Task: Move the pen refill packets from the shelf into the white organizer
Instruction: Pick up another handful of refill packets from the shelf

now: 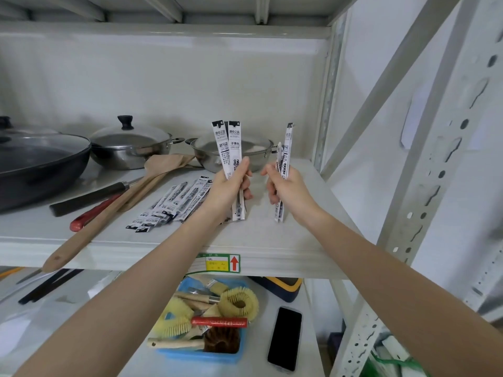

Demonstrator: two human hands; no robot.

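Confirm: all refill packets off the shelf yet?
No, a pile of packets still lies on the shelf left of the left hand.

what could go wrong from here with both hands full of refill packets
The left hand holds its packets fanned out, so one may slip free. With the right hand also gripping a bundle, neither hand is free for the loose packets on the shelf. The white organizer is not in view, so the carry may be awkward.
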